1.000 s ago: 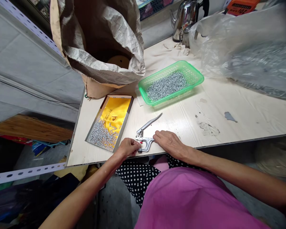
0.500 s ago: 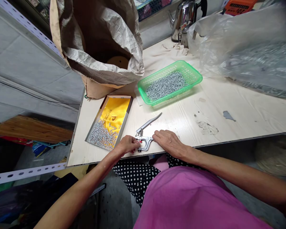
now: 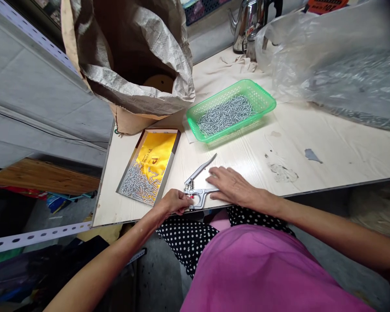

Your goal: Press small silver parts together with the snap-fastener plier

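head view: snap pliers (image 3: 203, 199) lie at seven o'clock from the green basket (image 3: 247, 129). the left hand (image 3: 174, 202), fingers drawn together, meets their nose (image 3: 191, 197), holding what i cannot tell; the right hand (image 3: 232, 187), loosely open, covers one handle. probably loading; squeezing needs both handles gripped.

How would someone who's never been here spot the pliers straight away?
Find the pale table, then its near edge, by the left hand and right hand. The pliers lie there, right of the yellow tray. Unlike the tray or green basket, they have two spread handles and a little spring.
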`<move>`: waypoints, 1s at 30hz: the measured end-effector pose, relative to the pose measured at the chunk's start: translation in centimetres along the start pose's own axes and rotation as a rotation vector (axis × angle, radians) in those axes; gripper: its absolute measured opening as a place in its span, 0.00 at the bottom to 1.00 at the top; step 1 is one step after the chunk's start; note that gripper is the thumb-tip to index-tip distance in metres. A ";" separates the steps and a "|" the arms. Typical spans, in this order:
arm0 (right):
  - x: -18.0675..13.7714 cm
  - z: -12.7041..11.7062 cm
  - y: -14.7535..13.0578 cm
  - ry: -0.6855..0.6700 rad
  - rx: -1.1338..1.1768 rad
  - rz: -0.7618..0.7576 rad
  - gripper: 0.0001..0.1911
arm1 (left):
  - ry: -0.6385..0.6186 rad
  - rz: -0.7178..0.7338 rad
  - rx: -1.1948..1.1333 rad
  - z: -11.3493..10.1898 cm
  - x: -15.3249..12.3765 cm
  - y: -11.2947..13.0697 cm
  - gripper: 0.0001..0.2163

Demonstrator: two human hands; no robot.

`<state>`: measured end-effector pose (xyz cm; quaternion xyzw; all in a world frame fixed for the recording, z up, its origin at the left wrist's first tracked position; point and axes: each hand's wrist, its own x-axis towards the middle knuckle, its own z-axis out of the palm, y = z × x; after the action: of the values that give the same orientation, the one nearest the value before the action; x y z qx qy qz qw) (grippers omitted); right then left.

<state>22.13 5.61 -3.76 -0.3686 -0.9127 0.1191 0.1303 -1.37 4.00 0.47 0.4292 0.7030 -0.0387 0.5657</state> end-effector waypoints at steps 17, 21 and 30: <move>3.2 -2.1 1.9 -0.148 -0.104 -0.049 0.34 | 0.071 0.001 -0.038 0.5 -0.4 -0.3 0.16; 2.6 -2.2 1.5 -0.144 -0.070 -0.038 0.25 | 0.222 0.125 0.209 0.8 -1.2 -1.0 0.14; 1.6 -1.5 0.9 -0.087 0.008 -0.027 0.18 | 0.556 0.874 0.823 3.5 -0.3 0.4 0.27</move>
<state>22.05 7.56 -2.33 -0.3499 -0.9220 0.1369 0.0935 1.57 2.25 -0.36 0.8500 0.5120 0.0413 0.1165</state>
